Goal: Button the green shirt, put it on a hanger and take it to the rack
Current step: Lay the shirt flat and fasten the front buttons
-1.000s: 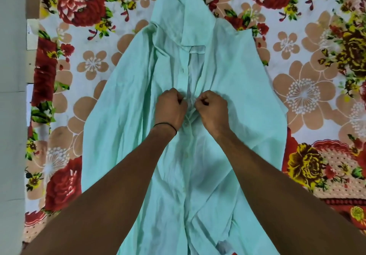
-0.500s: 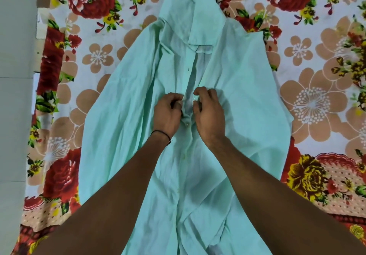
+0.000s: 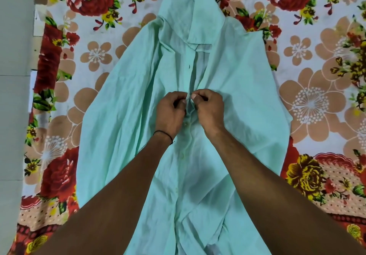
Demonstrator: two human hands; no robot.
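Across the floral sheet [image 3: 309, 100], your green shirt [image 3: 126, 116] lies spread front-up with its collar away from you, flat so that the two front edges meet down the middle. At chest height your left hand [image 3: 170, 112] pinches one edge of the opening and your right hand [image 3: 210, 108] pinches the other, drawing them together to pass a button through (that one is hidden under your fingers). Just below, a small button [image 3: 185, 124] looks fastened; the front above gapes open.

A floral bedsheet [image 3: 99, 56] spreads beside a pale wall [image 3: 13, 116].
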